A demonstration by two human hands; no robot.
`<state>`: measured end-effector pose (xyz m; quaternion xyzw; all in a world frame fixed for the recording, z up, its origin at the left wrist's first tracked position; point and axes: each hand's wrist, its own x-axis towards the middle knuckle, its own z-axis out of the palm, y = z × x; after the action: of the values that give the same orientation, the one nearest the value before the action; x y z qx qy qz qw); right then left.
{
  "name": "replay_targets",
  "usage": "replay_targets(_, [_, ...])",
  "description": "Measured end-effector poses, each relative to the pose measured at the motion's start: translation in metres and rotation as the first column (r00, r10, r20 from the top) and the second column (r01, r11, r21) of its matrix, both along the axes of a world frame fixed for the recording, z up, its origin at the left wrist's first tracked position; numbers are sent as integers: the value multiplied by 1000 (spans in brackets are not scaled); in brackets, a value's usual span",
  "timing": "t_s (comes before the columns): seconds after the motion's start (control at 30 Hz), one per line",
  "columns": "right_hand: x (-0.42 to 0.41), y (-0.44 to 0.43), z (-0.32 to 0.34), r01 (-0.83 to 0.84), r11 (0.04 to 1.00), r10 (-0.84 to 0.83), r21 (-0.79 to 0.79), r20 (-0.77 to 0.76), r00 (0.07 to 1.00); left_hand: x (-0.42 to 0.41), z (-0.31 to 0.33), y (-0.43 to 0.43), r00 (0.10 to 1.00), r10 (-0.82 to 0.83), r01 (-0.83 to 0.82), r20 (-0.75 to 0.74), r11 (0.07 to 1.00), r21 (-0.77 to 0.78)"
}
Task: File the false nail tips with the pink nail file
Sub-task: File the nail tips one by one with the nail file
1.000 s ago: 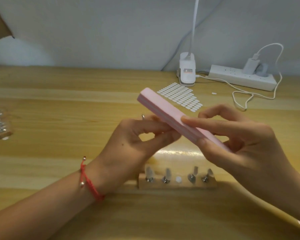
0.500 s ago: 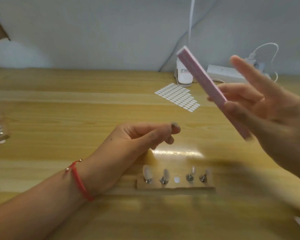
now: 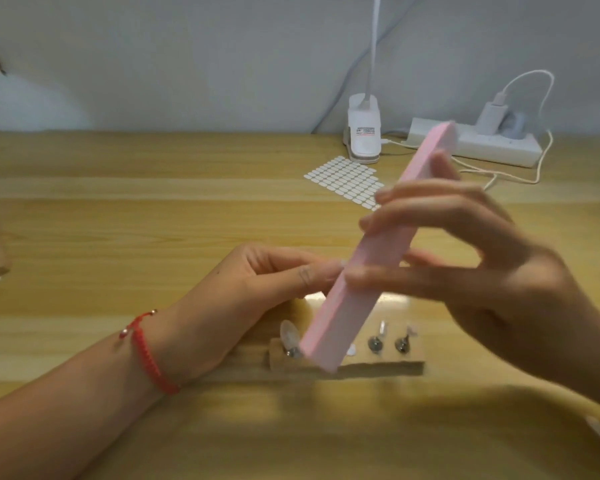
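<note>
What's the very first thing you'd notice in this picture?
The long pink nail file jumps out: it hangs tilted in mid-air at the centre, pinched by the right hand. Next comes the red braided bracelet on the left wrist, lower left. Below the file, a small wooden stand on the table holds clear false nail tips.

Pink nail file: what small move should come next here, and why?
Probably ease the pink nail file sideways until its flat face meets the left hand's fingertips, then begin a short stroke. The right hand holds the file steeply tilted, right beside those pinched-together fingertips. Whether they hold a tip is hidden behind the file.
</note>
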<state>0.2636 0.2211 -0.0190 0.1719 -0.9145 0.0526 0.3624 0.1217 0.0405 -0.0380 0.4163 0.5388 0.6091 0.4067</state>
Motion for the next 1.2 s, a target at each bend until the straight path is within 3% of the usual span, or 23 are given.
replay_targets(0.1, [0,9,7,76,996,-77,-45,-20,997,1,1,2,1000,3,-3,11,1000,9])
replay_targets(0.23, [3,-13,-8,-73,997,73,39,5,997,3,4,1,999,-30,30,13,1000,10])
replay_targets(0.37, [-1,5,7,73,991,-74,-109,-9,997,1,0,2,996,70,-68,47,997,-47])
replay_targets(0.5, [5,-21,-11,-85,996,86,-21,44,995,5,6,1,999,17,-16,29,999,-32])
replay_targets(0.63, [-1,2,6,69,983,-67,-171,15,998,2,3,1,997,69,-67,29,995,-73])
replay_targets(0.7, [2,-13,-4,-20,978,32,-209,56,998,2,4,1,999,37,-36,21,998,-44])
replay_targets(0.77, [5,-27,-12,-87,989,97,-117,76,992,3,4,1,1000,11,-11,21,1000,-21])
replay_targets(0.9, [-2,0,5,65,985,-65,-159,3,998,2,1,1,998,60,-59,8,997,-51])
replay_targets(1.03, [5,-25,-17,-118,991,122,-65,52,991,3,3,1,999,42,-42,-12,999,-18])
replay_targets(1.13, [-1,0,1,40,985,-33,-165,49,998,2,-1,2,996,85,-83,24,995,-53])
replay_targets(1.2, [1,-5,-3,66,986,-61,-151,37,997,3,-1,2,994,103,-101,29,993,-61])
